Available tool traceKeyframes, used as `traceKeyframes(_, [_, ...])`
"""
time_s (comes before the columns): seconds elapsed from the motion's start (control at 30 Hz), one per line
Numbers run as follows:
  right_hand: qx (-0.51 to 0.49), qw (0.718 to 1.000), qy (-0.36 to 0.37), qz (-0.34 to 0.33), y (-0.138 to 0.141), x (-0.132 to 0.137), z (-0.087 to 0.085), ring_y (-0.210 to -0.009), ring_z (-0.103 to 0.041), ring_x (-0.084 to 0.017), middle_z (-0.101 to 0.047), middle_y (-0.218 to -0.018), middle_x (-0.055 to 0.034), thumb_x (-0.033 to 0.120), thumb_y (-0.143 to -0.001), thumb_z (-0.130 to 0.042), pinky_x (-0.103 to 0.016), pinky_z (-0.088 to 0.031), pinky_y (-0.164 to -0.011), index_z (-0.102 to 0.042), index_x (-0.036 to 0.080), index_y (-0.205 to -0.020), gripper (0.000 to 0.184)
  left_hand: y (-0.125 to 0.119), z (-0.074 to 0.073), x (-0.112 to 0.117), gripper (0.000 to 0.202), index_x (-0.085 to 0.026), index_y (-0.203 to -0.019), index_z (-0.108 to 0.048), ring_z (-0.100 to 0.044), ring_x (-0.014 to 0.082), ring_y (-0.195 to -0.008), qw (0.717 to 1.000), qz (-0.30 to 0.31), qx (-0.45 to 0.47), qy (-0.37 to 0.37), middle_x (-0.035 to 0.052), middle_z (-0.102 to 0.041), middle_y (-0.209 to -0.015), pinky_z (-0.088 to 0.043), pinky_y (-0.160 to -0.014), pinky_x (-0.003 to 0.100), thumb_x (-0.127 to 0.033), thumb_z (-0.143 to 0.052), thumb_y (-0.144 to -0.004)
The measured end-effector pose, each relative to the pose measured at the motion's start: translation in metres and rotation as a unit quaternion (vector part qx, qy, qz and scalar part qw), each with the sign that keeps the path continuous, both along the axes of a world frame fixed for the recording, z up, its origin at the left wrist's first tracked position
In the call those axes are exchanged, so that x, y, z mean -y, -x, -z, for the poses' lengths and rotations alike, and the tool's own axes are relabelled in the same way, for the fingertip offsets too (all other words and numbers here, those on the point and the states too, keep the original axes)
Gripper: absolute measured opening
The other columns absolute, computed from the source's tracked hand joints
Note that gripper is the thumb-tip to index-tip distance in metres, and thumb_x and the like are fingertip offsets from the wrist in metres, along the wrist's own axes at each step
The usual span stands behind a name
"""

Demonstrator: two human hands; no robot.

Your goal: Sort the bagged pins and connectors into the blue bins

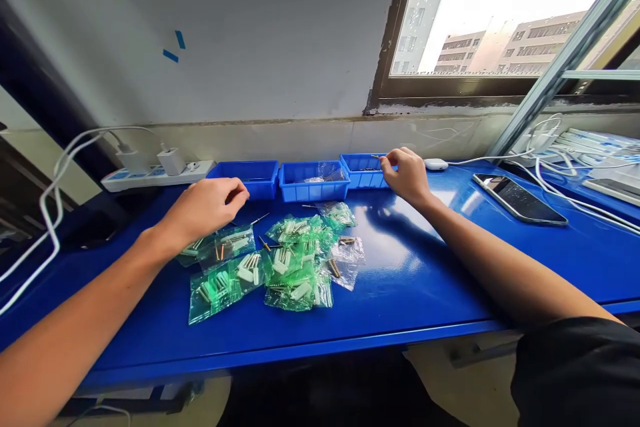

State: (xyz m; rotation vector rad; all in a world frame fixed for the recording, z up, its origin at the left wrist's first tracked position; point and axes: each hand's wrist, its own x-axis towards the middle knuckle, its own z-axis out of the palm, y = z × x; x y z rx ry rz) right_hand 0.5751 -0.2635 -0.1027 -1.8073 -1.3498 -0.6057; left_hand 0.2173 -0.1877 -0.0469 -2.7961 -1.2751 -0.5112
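Note:
My left hand (207,203) hovers over the blue table, fingers curled together, right beside the left blue bin (246,177); what its fingertips hold is hidden. My right hand (407,175) reaches to the right blue bin (361,171) and pinches a thin metal pin (376,157) over its rim. A middle blue bin (314,181) holds a clear bag. In front lies a pile of small green and clear plastic bags (280,260) with white and brass parts inside. A loose pin (260,218) lies near my left hand.
A white power strip with chargers (155,172) sits at the back left, its cables trailing off the table. A phone (519,198) lies face up at the right, beside a white earbud case (436,164) and more white cables (555,160). A window runs along the back right.

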Motion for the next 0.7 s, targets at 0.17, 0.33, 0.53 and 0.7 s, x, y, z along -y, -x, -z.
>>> traceKeyframes(0.17, [0.019, 0.999, 0.031, 0.022, 0.007, -0.002, 0.004, -0.088, -0.051, -0.027, -0.060, -0.086, -0.0116, 0.025, -0.080, -0.048, -0.041, -0.041, -0.076, -0.058, 0.019, -0.077, 0.012, -0.007, 0.007, 0.010, 0.026, -0.023, -0.076, -0.063, -0.060, 0.0187, -0.063, 0.998, 0.026, -0.041, 0.031, 0.0001, -0.069, -0.074, -0.035, -0.054, 0.027, -0.039, -0.043, -0.082])
traceKeyframes(0.33, [0.132, 0.979, 0.076, -0.138, 0.066, 0.016, -0.012, -0.084, -0.052, -0.023, -0.060, -0.084, -0.0088, 0.024, -0.085, -0.045, -0.038, -0.042, -0.078, -0.059, 0.019, -0.081, 0.015, -0.013, 0.015, 0.014, 0.026, -0.023, -0.076, -0.063, -0.060, 0.0184, -0.064, 0.996, 0.062, -0.044, 0.052, 0.0005, -0.069, -0.075, -0.036, -0.055, 0.026, -0.038, -0.042, -0.082])
traceKeyframes(0.53, [0.209, 0.917, 0.247, -0.235, 0.104, 0.026, -0.006, -0.074, -0.056, -0.019, -0.064, -0.084, -0.0078, 0.019, -0.082, -0.055, -0.031, -0.040, -0.064, -0.063, 0.017, -0.085, 0.008, -0.014, 0.015, 0.017, 0.027, -0.021, -0.079, -0.062, -0.060, 0.0178, -0.067, 0.993, 0.090, -0.039, 0.060, 0.0016, -0.068, -0.079, -0.038, -0.058, 0.026, -0.038, -0.041, -0.083])
traceKeyframes(0.7, [0.201, 0.923, 0.218, -0.245, 0.102, 0.021, -0.001, -0.069, -0.055, -0.015, -0.064, -0.078, -0.0051, 0.008, -0.081, -0.050, -0.029, -0.039, -0.063, -0.061, 0.017, -0.078, 0.014, -0.018, 0.015, 0.024, 0.027, -0.021, -0.080, -0.062, -0.059, 0.0185, -0.072, 0.990, 0.126, -0.022, 0.057, 0.0024, -0.067, -0.081, -0.040, -0.062, 0.027, -0.038, -0.042, -0.084])
